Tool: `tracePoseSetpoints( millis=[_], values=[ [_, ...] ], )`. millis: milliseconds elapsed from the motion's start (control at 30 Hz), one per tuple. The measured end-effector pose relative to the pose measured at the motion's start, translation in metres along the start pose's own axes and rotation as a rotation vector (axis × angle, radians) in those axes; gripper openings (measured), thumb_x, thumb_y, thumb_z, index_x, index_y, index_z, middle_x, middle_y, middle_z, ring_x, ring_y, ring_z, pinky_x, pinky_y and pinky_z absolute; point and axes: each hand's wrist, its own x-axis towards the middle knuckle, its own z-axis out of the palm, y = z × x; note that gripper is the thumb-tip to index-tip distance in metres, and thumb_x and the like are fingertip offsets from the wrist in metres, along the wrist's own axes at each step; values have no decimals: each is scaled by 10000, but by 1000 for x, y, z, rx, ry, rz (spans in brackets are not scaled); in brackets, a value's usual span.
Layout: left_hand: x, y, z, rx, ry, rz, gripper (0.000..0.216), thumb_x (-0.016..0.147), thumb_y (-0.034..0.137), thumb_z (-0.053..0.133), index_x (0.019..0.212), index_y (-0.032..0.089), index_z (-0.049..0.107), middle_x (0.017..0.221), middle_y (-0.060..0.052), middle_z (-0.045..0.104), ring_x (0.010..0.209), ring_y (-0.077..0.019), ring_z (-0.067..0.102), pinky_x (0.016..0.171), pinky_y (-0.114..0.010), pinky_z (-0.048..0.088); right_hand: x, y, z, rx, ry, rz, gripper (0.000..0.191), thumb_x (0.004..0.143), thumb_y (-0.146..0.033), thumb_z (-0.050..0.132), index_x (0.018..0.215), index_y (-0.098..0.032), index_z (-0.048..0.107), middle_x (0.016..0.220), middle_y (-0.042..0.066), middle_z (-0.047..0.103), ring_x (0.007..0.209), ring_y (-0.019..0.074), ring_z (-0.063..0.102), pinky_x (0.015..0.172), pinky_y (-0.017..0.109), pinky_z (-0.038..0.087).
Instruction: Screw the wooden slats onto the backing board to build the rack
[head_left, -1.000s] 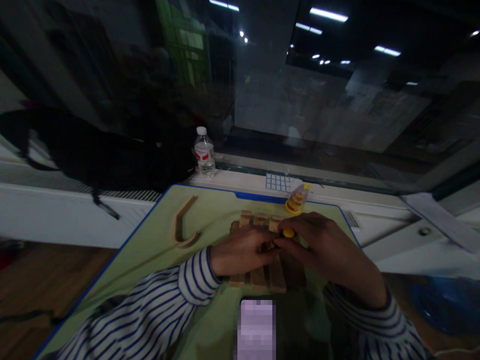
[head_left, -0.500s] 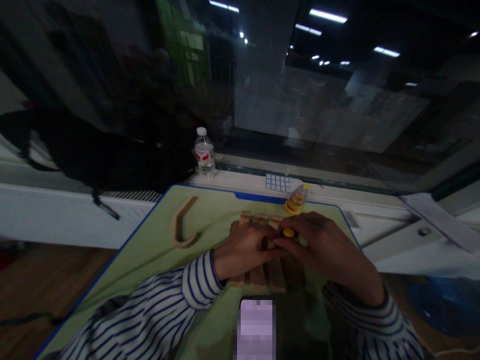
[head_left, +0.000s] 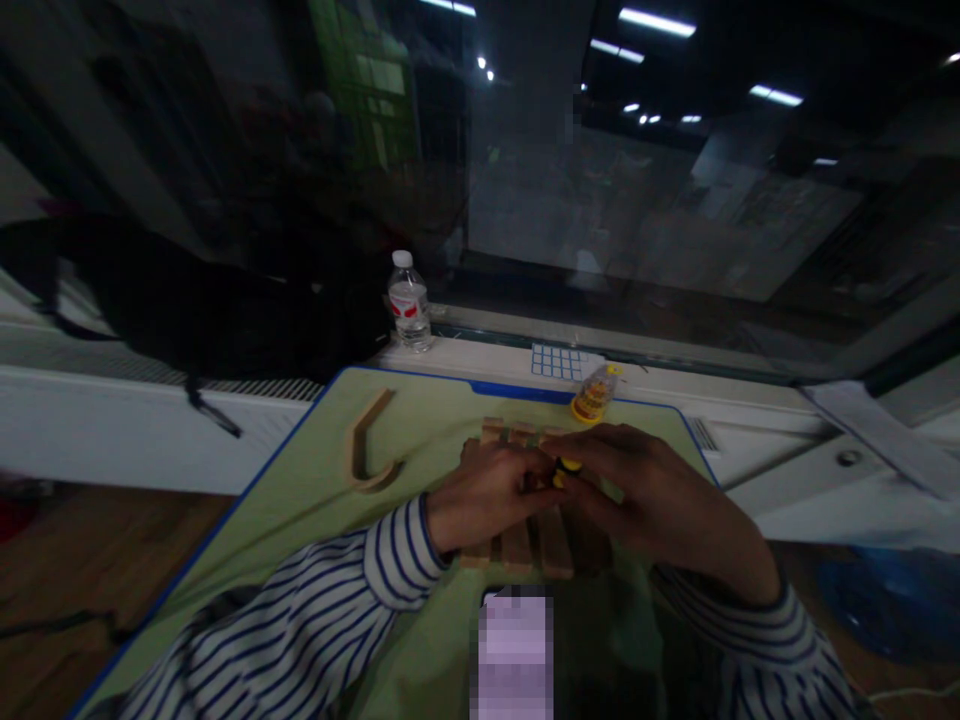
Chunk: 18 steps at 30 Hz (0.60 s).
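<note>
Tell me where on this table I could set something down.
Bare tabletop shows between the hooked wooden piece and the wooden slats, and between that piece and the left sleeve. It's crowded around the slats, with the left hand, right hand and phone close by.

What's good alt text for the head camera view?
The right hand holds a small yellow-and-black object beside the left hand, both over a slatted brown wooden piece on a blue-edged pale green table. A J-shaped wooden strip lies to the left; a clear plastic bottle stands on the white windowsill.
</note>
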Motion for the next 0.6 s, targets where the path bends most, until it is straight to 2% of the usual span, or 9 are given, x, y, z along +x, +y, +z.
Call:
tracePoseSetpoints(
  millis=[367, 600],
  values=[
    [0, 1, -3, -93, -78, 47, 175, 876, 263, 541, 928, 157, 669, 805, -18, 683, 692, -125, 605, 639, -235, 434, 3, -1, -1, -90, 2, 59, 237, 922, -295, 485, 1078, -185, 626, 1061, 86, 701, 945, 222, 650, 815, 379, 498],
    [0, 2, -4, -125, -112, 63, 174, 867, 202, 522, 940, 152, 671, 801, -17, 671, 686, -114, 587, 655, -240, 442, 3, 1, 1, -121, -5, 82, 276, 918, -353, 484, 1090, -187, 623, 1014, 77, 704, 913, 225, 647, 784, 377, 487]
  ],
)
